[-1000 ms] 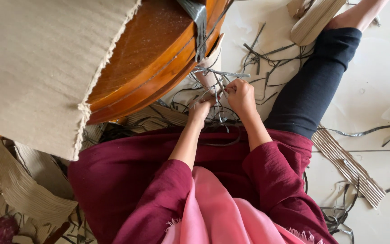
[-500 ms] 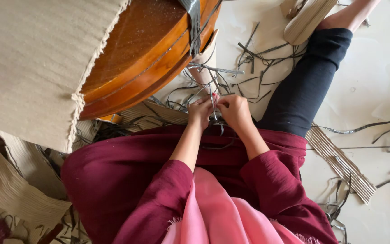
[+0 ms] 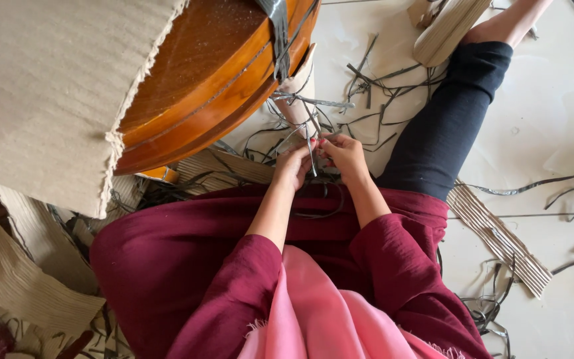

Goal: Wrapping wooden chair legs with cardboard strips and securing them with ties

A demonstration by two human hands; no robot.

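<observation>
Grey strap (image 3: 310,151) pinched between left hand (image 3: 293,166) and right hand (image 3: 344,154) fingers, just below round wooden tabletop (image 3: 214,80); untangling underway; next needs steady pull.

A thin grey strap (image 3: 311,149) runs taut from between both hands' fingers up to a tangle of grey straps (image 3: 300,100) hanging off the edge of the round wooden table (image 3: 207,80). A dark band (image 3: 278,36) crosses the table's rim above.
</observation>
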